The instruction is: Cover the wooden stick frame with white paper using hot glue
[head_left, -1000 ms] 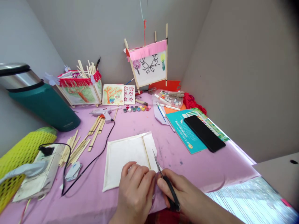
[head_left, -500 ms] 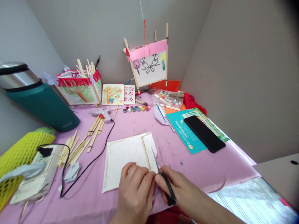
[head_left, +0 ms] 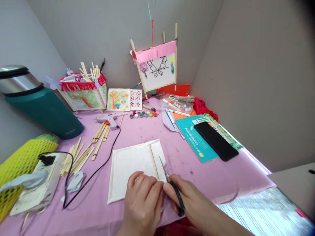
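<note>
**Hands:** together at the near edge of the work, the side of the right hand (head_left: 188,200) touching the left hand (head_left: 142,200)
**Left hand:** fingers (head_left: 141,185) lying over the near right part of the paper-covered frame (head_left: 131,172); whether they grip it cannot be told
**Right hand:** clamped on the black handles of the scissors (head_left: 176,196), blades pointing far; whether the blades are open cannot be told
**Scissors tip:** just beside the wooden stick (head_left: 154,161), over the frame's right edge
**Work piece:** the frame lies flat on the pink table cover (head_left: 209,185), near the middle, the stick running across its right part
**Left of the work:** bamboo sticks (head_left: 81,156) in a loose pile, a glue gun (head_left: 109,119) with a black cord (head_left: 97,170), a power strip (head_left: 40,183), yellow mesh (head_left: 22,160)
**Far left:** a green thermos (head_left: 43,113); a red-fringed paper lantern (head_left: 83,98) holding sticks
**Far centre:** a tree painting (head_left: 118,99), a star card (head_left: 136,99), a row of paint pots (head_left: 144,114) — and, hanging above, a pink-fringed lantern panel (head_left: 156,67)
**Right:** a marker tray (head_left: 178,104), red crumpled material (head_left: 203,109), and a black phone (head_left: 216,141) lying on a teal booklet (head_left: 193,137)
</note>
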`<state>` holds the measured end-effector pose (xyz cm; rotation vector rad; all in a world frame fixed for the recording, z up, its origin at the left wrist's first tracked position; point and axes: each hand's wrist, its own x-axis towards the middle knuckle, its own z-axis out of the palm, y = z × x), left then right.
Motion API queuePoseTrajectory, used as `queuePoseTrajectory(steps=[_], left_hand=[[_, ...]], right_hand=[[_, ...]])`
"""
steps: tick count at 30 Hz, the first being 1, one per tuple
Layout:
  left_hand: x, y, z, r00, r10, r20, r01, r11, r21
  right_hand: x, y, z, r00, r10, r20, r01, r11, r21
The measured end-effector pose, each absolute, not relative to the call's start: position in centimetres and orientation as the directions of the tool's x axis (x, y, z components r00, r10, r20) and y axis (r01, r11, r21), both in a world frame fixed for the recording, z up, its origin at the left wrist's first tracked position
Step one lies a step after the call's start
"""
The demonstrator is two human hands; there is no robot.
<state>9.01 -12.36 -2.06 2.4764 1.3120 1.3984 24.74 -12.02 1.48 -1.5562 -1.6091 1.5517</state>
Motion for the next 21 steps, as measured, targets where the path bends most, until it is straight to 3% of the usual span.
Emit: queuePoseTrajectory(steps=[6, 13, 21], left_hand=[[9.0, -12.4, -2.1, 0.25, 0.665, 0.704, 0.656, -0.651, 0.382], [9.0, -12.4, -2.0, 0.244, 0.66, 0.71, 0.653, -0.653, 0.383], [9.0, -12.4, -2.0, 0.235, 0.663, 0.711, 0.646, -0.653, 0.396]], right_hand=[[24.7, -12.2, 1.4, -0.307, 0.886, -0.348, 0.423, -0.201, -0.884], [24.8, -11.6, 2.9, -0.299, 0.833, -0.465, 0.484, -0.288, -0.826], [25.0, -10.2, 2.1, -0.33, 0.843, -0.426, 0.479, -0.239, -0.844]])
